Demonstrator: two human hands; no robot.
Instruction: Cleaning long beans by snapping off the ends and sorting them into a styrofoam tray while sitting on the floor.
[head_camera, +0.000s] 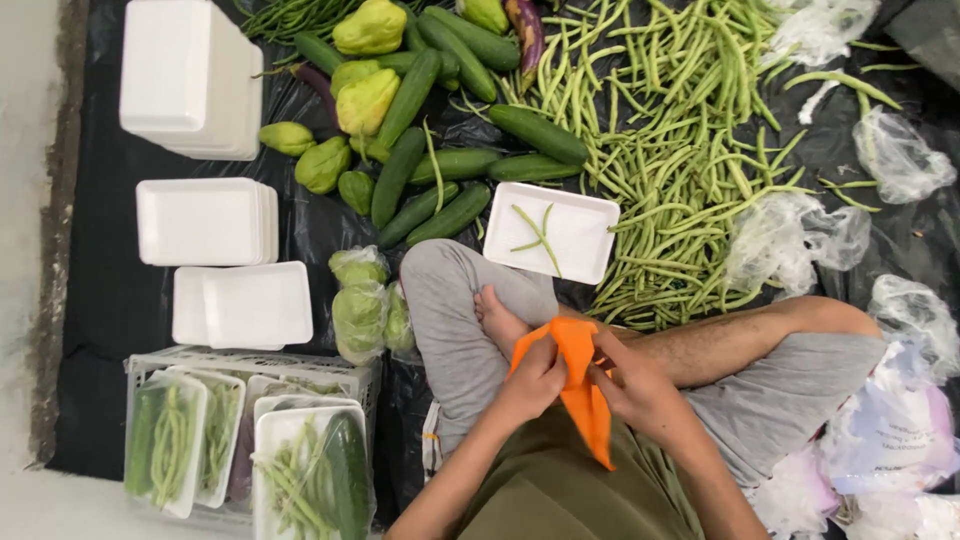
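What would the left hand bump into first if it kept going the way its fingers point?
Most likely the orange cloth, which the left hand already grips. Past that comes the right hand, holding the same cloth, though depth is hard to judge.

The orange bag pinched between the left hand and the right hand looks like thin, matt plastic film, creased along its folds. The black sheet covering the floor is glossy plastic, wrinkled and catching light. The white trays stacked near its left edge look like matt foam, smooth-faced, as does the tray holding three beans. The cucumbers have a waxy, smooth sheen. Clear bags along the right edge are crinkled, shiny film. The grey trousers are soft, matt cloth.
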